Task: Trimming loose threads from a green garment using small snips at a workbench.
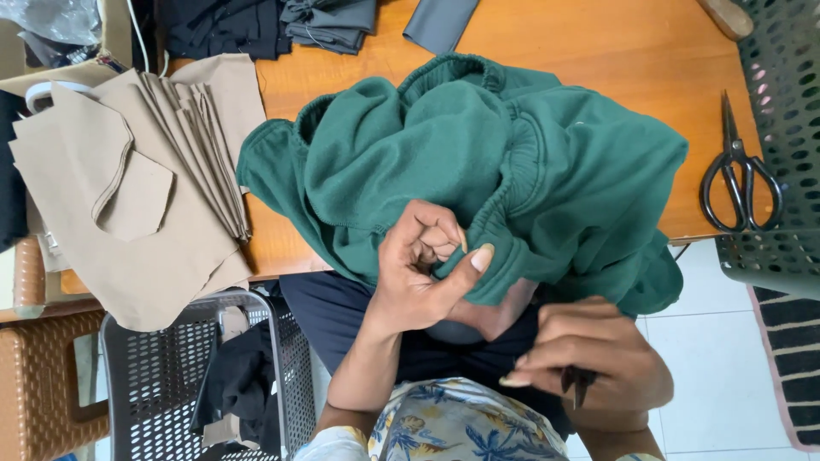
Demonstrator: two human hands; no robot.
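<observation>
- Table (598, 51): orange-brown wood, fills the upper part of the view; its near edge runs just above the person's lap.
- Garment (512, 162): dark green fleece, bunched in a heap at the table's near edge, partly draped off it toward the lap. Ribbed, gathered bands show along the top and right folds.
- Tan pieces (128, 179): cut cloth shapes, stacked and fanned at the table's left end, overhanging the edge. Well apart from both hands.
- Dark cloth (256, 26): black and grey folded pieces along the far table edge.
- Green basket (781, 128): perforated plastic, right edge of view, beside the table.
- Grey basket (171, 376): perforated, lower left on the floor side, holds black fabric.
- Left hand (423, 265): fingers curled, thumb out, pinching a fold of the garment's lower edge; grip closed on the cloth.
- Right hand (589, 358): below and to the right of the garment, over the lap, not touching the fleece. Fingers closed around a small dark tool (579, 384); only its tip shows beneath the fingers, kind cannot be told.
- Scissors (739, 171): black, large, lying flat at the table's right end, blades pointing away, handles near the edge. Just beside the green basket, well apart from both hands.
</observation>
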